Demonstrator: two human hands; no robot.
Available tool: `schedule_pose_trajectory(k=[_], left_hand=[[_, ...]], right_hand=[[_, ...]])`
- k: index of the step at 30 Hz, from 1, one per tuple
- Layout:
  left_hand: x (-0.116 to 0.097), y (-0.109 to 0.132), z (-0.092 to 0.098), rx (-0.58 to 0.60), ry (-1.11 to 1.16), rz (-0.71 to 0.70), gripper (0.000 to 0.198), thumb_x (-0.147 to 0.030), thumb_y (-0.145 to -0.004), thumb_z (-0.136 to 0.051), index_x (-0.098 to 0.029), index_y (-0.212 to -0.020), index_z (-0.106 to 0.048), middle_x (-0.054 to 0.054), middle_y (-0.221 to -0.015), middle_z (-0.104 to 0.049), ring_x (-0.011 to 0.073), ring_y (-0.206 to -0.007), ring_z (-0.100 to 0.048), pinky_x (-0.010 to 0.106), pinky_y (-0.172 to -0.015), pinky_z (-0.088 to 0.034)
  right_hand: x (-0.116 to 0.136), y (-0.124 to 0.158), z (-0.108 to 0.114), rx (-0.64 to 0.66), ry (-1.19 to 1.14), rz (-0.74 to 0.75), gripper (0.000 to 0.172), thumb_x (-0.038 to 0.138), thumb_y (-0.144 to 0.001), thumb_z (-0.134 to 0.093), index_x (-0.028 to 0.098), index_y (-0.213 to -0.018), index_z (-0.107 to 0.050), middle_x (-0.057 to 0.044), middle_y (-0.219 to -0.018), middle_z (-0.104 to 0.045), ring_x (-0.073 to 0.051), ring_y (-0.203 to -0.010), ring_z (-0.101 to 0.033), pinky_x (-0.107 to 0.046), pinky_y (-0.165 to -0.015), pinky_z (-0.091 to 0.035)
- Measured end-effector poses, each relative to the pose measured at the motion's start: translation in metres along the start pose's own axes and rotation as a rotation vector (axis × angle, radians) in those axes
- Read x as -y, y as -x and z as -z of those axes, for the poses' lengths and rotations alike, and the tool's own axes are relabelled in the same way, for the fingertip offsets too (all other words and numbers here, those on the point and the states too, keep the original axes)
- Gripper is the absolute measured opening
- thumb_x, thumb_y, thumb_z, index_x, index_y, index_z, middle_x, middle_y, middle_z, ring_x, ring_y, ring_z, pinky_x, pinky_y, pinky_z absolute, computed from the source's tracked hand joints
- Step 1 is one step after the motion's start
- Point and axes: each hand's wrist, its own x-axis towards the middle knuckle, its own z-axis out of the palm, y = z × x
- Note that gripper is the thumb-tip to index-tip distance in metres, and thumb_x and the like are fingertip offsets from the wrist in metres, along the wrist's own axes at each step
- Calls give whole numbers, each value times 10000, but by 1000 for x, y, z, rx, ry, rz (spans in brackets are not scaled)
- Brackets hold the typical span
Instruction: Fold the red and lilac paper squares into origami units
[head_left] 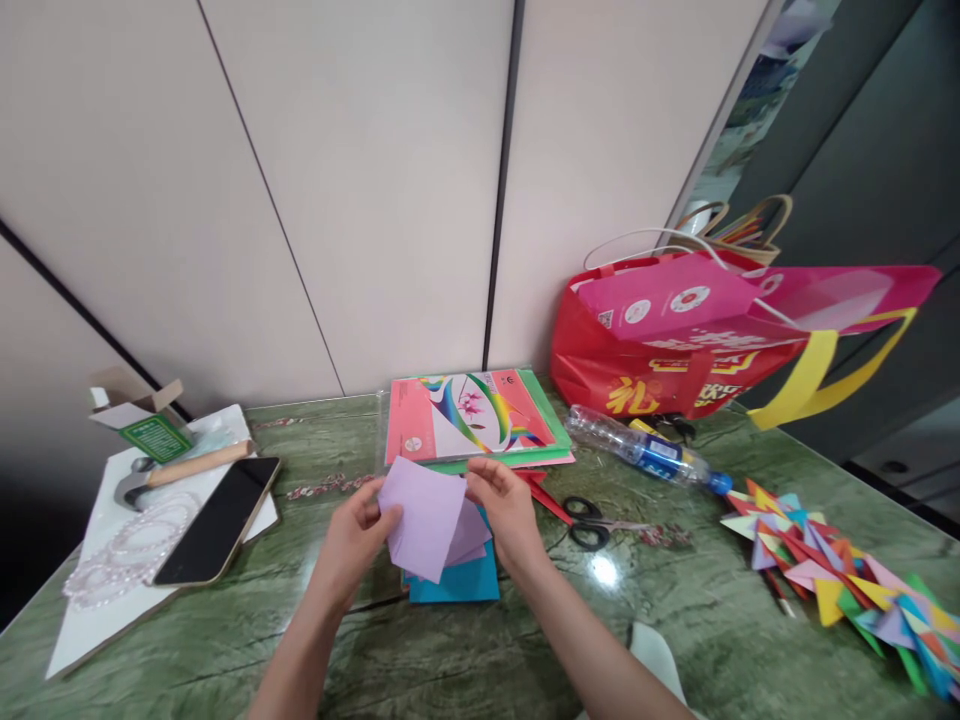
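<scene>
A lavender sheet of paper (424, 515) is held up, tilted, over the middle of the table. My left hand (354, 538) pinches its left edge, thumb on the front face. At its upper right corner, my right hand (508, 508) has thumb and fingers closed around the edge. Below the sheet lies a small stack of more lavender paper (470, 535) on a blue paper (457, 586). Part of that stack is hidden by the raised sheet.
Behind my hands lies a pack of coloured paper (480, 415). Scissors (589, 522), a plastic bottle (652, 455), a red bag (600, 350) and folded paper pieces (840, 575) are to the right. A phone (219, 522), hammer (187, 468) and small box (154, 430) are left.
</scene>
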Motion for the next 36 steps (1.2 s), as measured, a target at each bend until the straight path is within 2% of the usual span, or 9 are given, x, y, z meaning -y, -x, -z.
schedule_pose_trajectory(k=[7,12,14,18,21,26,30,33,36], left_hand=[[-2,3,-3,142,-59,27,509,-242,-609,-656,-131,-1096,-563,37,-671,-686,178,-581,-610,235,-515,-430],[-5,7,-6,262,-77,47,493,-236,-601,-662,-153,-1082,-596,30,-634,-668,178,-554,-598,232,-491,-423],[-7,8,-7,268,-66,58,474,-264,-597,-673,-155,-1054,-615,33,-625,-666,179,-556,-596,232,-492,-420],[-6,6,-6,166,-62,49,318,-362,-598,-677,-147,-833,-690,33,-613,-662,164,-553,-573,222,-507,-402],[-3,2,-5,74,-79,15,277,-396,-613,-663,-136,-700,-701,15,-565,-640,128,-499,-513,196,-475,-350],[2,0,-5,-20,-38,22,297,-412,-586,-680,-130,-677,-703,9,-536,-626,121,-475,-485,192,-460,-324],[3,-1,-4,-73,-42,-6,292,-397,-560,-699,-132,-683,-706,18,-556,-643,134,-492,-506,199,-473,-344],[4,-1,-3,-76,-78,-41,266,-378,-581,-687,-139,-698,-711,17,-555,-642,136,-489,-507,195,-457,-340],[2,-1,-4,-77,-134,-89,226,-353,-607,-672,-150,-694,-717,12,-554,-637,131,-489,-500,189,-445,-331]], right_hand=[[2,3,-3,70,-33,-76,309,374,-618,-680,162,-825,-594,-40,-788,-667,-146,-693,-620,-273,-654,-481],[-1,5,-1,207,91,-73,375,261,-566,-726,162,-904,-598,-36,-762,-670,-148,-673,-611,-269,-627,-464],[-3,5,0,239,138,-41,323,228,-556,-723,160,-857,-625,-19,-701,-656,-146,-649,-601,-264,-617,-454],[-7,2,1,245,141,5,153,226,-572,-697,162,-701,-645,-8,-657,-641,-138,-601,-581,-251,-580,-443],[-6,3,1,256,169,30,105,216,-594,-676,171,-687,-657,-5,-654,-647,-141,-597,-581,-247,-570,-440],[2,8,-2,343,234,59,91,209,-633,-645,183,-713,-679,-28,-733,-682,-167,-663,-610,-276,-618,-463],[4,11,-5,424,288,56,136,238,-598,-685,182,-723,-687,-27,-748,-687,-168,-671,-614,-274,-621,-467],[1,11,-5,440,270,34,129,287,-620,-680,173,-681,-675,-9,-678,-671,-143,-629,-594,-251,-605,-448],[-2,8,-4,393,181,-40,149,307,-637,-671,170,-681,-631,27,-558,-624,-105,-513,-542,-214,-509,-395]])
